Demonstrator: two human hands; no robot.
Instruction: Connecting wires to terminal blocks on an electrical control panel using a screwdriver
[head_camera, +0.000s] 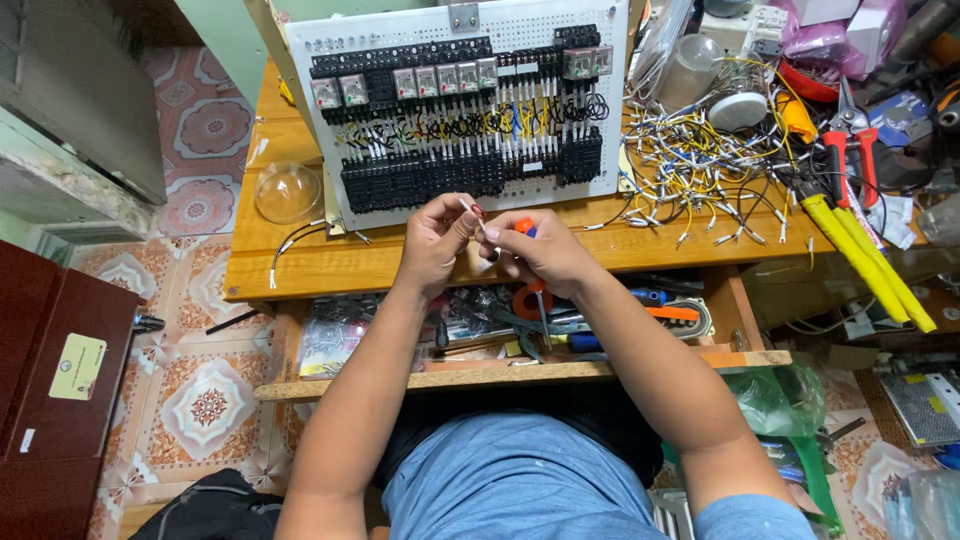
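Note:
My left hand (437, 238) pinches the end of a short white wire with a red tip (474, 209), held up in front of me. My right hand (535, 250) is right beside it, fingers touching the same wire, and it also grips a screwdriver (538, 300) with an orange and blue handle whose shaft points down toward me. Both hands hover over the near edge of the wooden table (300, 265), just below a white perforated panel (460, 105) leaning upright and fitted with rows of black terminal blocks, clear relays and wiring.
A pile of short white, yellow and black wires (690, 170) lies right of the panel, with yellow-handled cutters (860, 255) and red-handled pliers (850, 150). A clear plastic dome (288, 192) sits at the left. An open drawer (520, 330) under the table holds tools and tape.

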